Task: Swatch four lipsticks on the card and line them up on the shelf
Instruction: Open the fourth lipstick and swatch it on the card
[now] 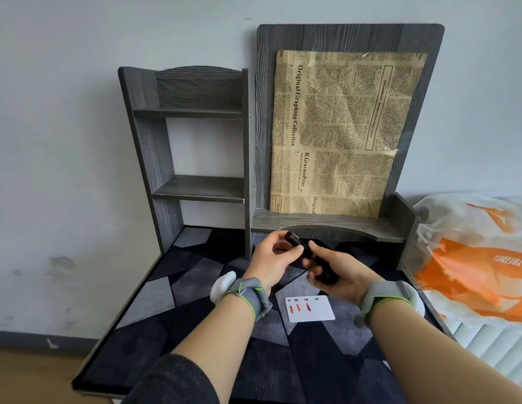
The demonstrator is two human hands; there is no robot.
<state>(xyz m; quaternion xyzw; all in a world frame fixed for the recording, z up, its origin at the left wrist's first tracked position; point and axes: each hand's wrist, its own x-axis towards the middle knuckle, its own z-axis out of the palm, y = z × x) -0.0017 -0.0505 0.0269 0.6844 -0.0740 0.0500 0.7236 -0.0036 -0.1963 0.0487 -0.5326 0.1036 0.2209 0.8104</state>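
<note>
An open black lipstick (294,241) with a dark red tip points up and left, held above the table between both hands. My left hand (272,259) pinches its upper part near the tip. My right hand (331,271) wraps its lower end and holds a further black piece (328,275), perhaps a cap. A white card (315,312) lies flat below my hands, numbered along its top edge, with three red-orange swatches at its left. The grey wooden shelf unit (201,189) stands behind with bare boards.
A low ledge (341,221) of the same unit sits just behind my hands, backed by a board covered in newspaper print (338,132). A plastic bag with orange print (472,260) lies on a mattress at the right. A dark patterned mat (195,287) covers the table.
</note>
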